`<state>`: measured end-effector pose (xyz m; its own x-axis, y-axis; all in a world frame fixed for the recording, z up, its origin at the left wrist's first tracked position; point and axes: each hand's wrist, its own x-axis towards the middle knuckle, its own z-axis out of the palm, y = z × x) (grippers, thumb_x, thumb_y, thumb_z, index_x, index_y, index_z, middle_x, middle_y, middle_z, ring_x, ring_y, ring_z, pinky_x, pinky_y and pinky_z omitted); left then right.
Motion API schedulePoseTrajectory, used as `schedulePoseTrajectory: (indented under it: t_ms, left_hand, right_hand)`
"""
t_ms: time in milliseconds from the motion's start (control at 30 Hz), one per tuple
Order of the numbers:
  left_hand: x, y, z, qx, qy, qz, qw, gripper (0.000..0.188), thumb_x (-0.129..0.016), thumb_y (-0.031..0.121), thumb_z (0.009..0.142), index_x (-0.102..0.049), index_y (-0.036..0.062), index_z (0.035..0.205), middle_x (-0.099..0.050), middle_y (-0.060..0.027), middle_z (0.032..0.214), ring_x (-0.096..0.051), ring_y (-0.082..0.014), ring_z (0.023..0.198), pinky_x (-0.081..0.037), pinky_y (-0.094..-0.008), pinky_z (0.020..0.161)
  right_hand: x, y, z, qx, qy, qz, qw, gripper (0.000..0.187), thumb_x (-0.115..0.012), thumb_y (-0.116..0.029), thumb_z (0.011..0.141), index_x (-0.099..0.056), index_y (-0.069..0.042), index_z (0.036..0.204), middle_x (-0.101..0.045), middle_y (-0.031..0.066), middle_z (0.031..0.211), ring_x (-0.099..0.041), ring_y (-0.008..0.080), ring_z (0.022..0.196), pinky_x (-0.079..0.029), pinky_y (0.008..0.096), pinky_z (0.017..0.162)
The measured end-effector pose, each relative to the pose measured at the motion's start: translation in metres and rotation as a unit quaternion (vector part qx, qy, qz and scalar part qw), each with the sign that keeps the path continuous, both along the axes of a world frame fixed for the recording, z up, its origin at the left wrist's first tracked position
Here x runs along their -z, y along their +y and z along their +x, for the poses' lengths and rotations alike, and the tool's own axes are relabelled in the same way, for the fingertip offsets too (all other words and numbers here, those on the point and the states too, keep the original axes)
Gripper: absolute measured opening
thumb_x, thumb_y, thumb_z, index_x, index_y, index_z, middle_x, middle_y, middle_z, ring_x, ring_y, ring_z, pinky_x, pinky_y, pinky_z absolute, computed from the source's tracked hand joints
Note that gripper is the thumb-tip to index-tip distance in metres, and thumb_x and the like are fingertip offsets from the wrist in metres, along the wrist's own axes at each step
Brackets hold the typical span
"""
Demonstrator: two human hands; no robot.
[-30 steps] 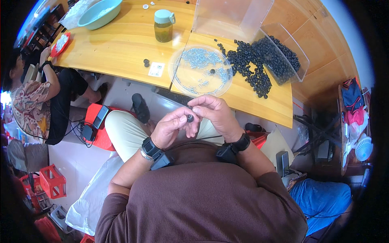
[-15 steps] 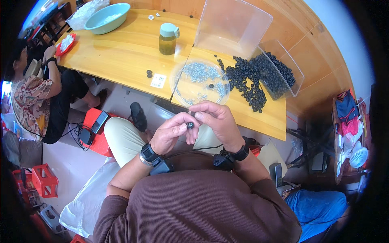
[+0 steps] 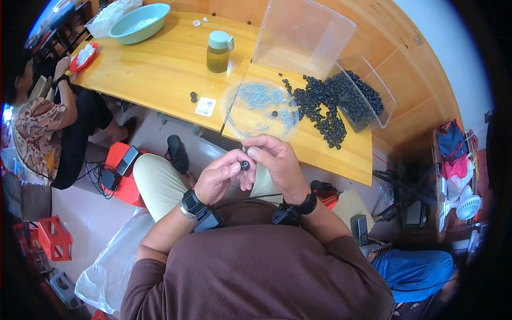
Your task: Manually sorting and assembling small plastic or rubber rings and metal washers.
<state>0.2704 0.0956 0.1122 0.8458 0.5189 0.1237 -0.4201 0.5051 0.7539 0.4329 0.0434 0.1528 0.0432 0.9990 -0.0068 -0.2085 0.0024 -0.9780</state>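
Between the thumb and fingers of my left hand (image 3: 220, 175) sits a small black knob (image 3: 245, 165), its round end with a lighter centre facing up. My right hand (image 3: 276, 161) is right beside it, thumb and forefinger pinched on a small dark piece that the fingers mostly hide. Both hands hover over my lap, just off the table's near edge. Beyond them lies a round clear tray (image 3: 229, 120) holding many small silvery metal pieces (image 3: 260, 96), with one black knob (image 3: 274, 113) among them.
A pile of black knobs (image 3: 314, 101) spreads from a tipped clear bin (image 3: 386, 114). A large clear box (image 3: 304, 32) stands behind. On the table (image 3: 154, 64) are a lidded bottle (image 3: 218, 53), a white card (image 3: 206, 106) and a teal bowl (image 3: 140, 34). At left sits another person (image 3: 45, 120).
The whole view has shifted slightly. My left hand keeps the black knob, and my right hand stays pinched beside it with little movement.
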Motion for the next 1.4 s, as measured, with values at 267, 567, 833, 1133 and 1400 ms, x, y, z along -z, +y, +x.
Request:
schedulePoseTrajectory:
  t_ms: [267, 567, 833, 1133, 1400]
  left_hand:
    - [0.0, -0.002, -0.001, -0.02, 0.006, -0.001, 1.0, 0.039, -0.051, 0.037, 0.089, -0.051, 0.0, 0.1, -0.058, -0.0135, 0.085, -0.058, -0.0208, 0.071, -0.046, -0.0289, 0.064]
    - [0.001, -0.003, -0.001, -0.021, 0.012, -0.002, 1.0, 0.04, -0.051, 0.038, 0.089, -0.051, -0.0011, 0.099, -0.057, -0.0132, 0.085, -0.058, -0.021, 0.071, -0.046, -0.0289, 0.064]
    - [0.001, -0.003, 0.001, -0.032, 0.013, -0.007, 0.999, 0.039, -0.049, 0.038, 0.09, -0.051, -0.0009, 0.098, -0.057, -0.0135, 0.083, -0.057, -0.0209, 0.069, -0.045, -0.0292, 0.063]
    - [0.009, 0.0, 0.001, -0.015, -0.02, -0.026, 0.999, 0.029, -0.046, 0.032, 0.094, -0.05, 0.0052, 0.105, -0.058, -0.0121, 0.087, -0.057, -0.0176, 0.075, -0.047, -0.0268, 0.067]
    - [0.01, 0.0, 0.0, -0.018, -0.022, -0.025, 0.999, 0.028, -0.046, 0.031, 0.094, -0.05, 0.0062, 0.106, -0.058, -0.0123, 0.086, -0.057, -0.0178, 0.074, -0.047, -0.0267, 0.066]
  right_hand:
    - [0.004, -0.006, 0.001, 0.023, 0.006, 0.002, 1.0, 0.021, -0.055, -0.006, 0.089, -0.063, 0.002, 0.107, -0.065, 0.0051, 0.093, -0.06, 0.0096, 0.084, -0.048, 0.0231, 0.078]
    - [0.005, -0.006, 0.006, 0.017, -0.015, -0.008, 1.0, 0.019, -0.056, -0.005, 0.088, -0.062, 0.002, 0.104, -0.065, 0.0051, 0.087, -0.06, 0.0098, 0.078, -0.048, 0.0229, 0.073]
    - [0.002, -0.006, 0.005, 0.029, -0.029, -0.007, 0.999, 0.016, -0.058, -0.007, 0.087, -0.061, 0.003, 0.101, -0.063, 0.0025, 0.086, -0.057, 0.007, 0.079, -0.046, 0.0219, 0.07]
    - [-0.012, -0.009, -0.004, 0.082, -0.231, 0.186, 0.951, 0.01, -0.059, 0.001, 0.082, -0.061, 0.002, 0.092, -0.06, 0.0098, 0.093, -0.06, 0.0132, 0.076, -0.047, 0.0234, 0.071]
    - [-0.013, -0.011, -0.007, 0.08, -0.292, 0.193, 0.933, 0.011, -0.061, 0.003, 0.079, -0.063, 0.001, 0.09, -0.062, 0.0113, 0.095, -0.06, 0.0191, 0.088, -0.047, 0.028, 0.078]
